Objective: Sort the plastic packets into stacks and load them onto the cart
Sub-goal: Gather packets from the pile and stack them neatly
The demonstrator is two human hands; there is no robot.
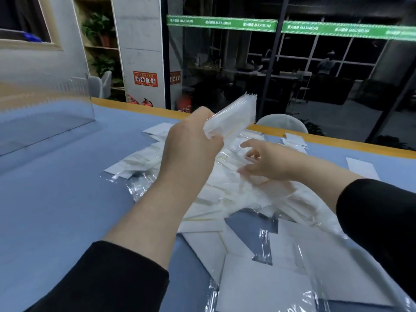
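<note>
Left hand: the left hand (191,134) is raised above the bench (56,188), its grip clamped on one end of a gathered stack of packets (231,117) that tilts up and away from the person.
Right hand: the right hand (263,161) reaches low over the loose pile (225,194), fingers (246,144) spread apart and slightly bent; whether they already touch a packet I cannot tell, and nothing is clearly held.
Packets: most lie scattered and overlapping on the blue bench, from just below the hands down to the near right edge, with a few strays (295,139) by the yellow border (337,140) at the far side.
Done so far: one stack is started, and it sits in the hand, not on any surface.
Left to do: by my reckoning nearly all of it, since the pile is large, no finished stacks are visible on the bench, and no cart is in view.
Step in hand: probably picking the next packet to add to the held stack.
</note>
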